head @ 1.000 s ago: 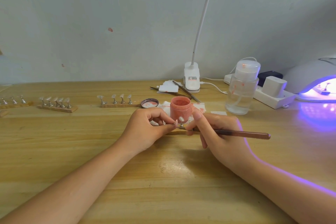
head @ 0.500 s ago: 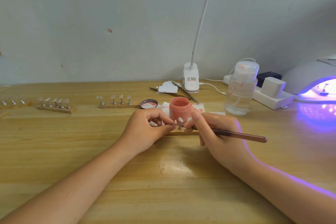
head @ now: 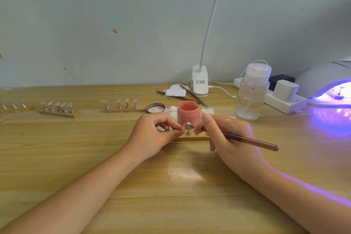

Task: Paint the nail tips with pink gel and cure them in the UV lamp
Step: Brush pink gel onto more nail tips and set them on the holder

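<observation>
— Why was the left hand [head: 154, 133] pinching beside that nail tip [head: 188, 124]?

— Likely to steady its stand [head: 191, 137]; the right hand [head: 226, 135] gripped the brush [head: 247, 139], bristles at the tip, by the open pink gel jar [head: 188, 113].

— And counts?

— One lit UV lamp [head: 326, 85] sat far right on the desk [head: 171, 186]; three other stands [head: 123, 107] waited left.

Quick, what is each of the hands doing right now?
Left hand: fingertips pinch something small beside the nail tip; what exactly cannot be told.
Right hand: holds the brush.
</observation>
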### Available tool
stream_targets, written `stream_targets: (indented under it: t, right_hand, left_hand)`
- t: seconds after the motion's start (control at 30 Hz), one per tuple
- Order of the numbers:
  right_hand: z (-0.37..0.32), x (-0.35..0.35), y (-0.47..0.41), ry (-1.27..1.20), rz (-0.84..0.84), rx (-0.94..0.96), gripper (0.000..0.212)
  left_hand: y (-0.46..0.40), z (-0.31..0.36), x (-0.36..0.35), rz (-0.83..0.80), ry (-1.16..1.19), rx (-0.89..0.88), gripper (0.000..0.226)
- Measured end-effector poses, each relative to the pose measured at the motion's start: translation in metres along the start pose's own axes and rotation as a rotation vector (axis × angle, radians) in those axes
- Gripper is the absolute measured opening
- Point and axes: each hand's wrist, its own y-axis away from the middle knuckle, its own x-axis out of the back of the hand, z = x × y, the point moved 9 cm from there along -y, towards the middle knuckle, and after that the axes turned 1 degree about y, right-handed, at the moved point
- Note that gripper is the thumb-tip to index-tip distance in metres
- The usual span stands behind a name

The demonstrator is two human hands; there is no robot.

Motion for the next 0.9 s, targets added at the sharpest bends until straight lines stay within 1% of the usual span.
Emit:
stream_targets:
  t: [0.07,0.17,0.27,0.33,0.43,0.5,0.6,0.67,0.73,0.8,0.9]
  right_hand:
    - [0.0020,-0.0019,0.0010,-0.021,-0.015,-0.019,0.037]
    - [0.0027,0.0018,0.0020,-0.084,0.021,-0.020,0.044]
    - [0.0006,0.0010,0.0002,-0.015,0.012,-0.003,0.034]
    - [0.0028,-0.0014,0.0008,-0.013,-0.013,-0.026,0.035]
    - [0.0041,0.0009,0.0024,-0.075,0.010,-0.030,0.040]
    - [0.0028,0.0026,0.0016,-0.068,0.030,-0.012,0.036]
    - [0.0004,-0.0016,0.0007,0.000,-0.014,-0.003,0.032]
    - [0.0012,-0.0023,0.0019,-0.023,-0.022,-0.018,0.034]
    - [0.0018,0.0004,0.0025,-0.054,0.006,-0.014,0.036]
    - [0.0008,0.0014,0.0012,-0.023,0.022,0.004,0.034]
    - [-0.0010,-0.0021,0.0001,0.017,-0.012,0.004,0.032]
  left_hand:
    - [0.0005,0.0003,-0.0005,-0.008,0.003,-0.004,0.020]
    - [0.0006,0.0001,-0.0001,-0.010,0.010,-0.005,0.020]
    - [0.0000,-0.0006,-0.0002,-0.006,0.002,0.000,0.019]
    - [0.0000,-0.0008,-0.0006,-0.008,-0.001,0.000,0.020]
    - [0.0003,-0.0004,-0.0002,-0.006,0.001,-0.001,0.021]
    - [0.0002,-0.0008,0.0001,-0.002,-0.005,0.004,0.021]
    - [0.0000,-0.0007,-0.0006,-0.005,-0.006,0.005,0.019]
    - [0.0000,-0.0009,-0.0007,-0.009,-0.006,0.007,0.019]
    - [-0.0001,-0.0017,0.0001,-0.003,-0.003,0.012,0.021]
    - [-0.0002,-0.0019,0.0008,0.003,-0.006,0.011,0.021]
    - [-0.0001,-0.0016,0.0007,0.003,-0.012,0.005,0.021]
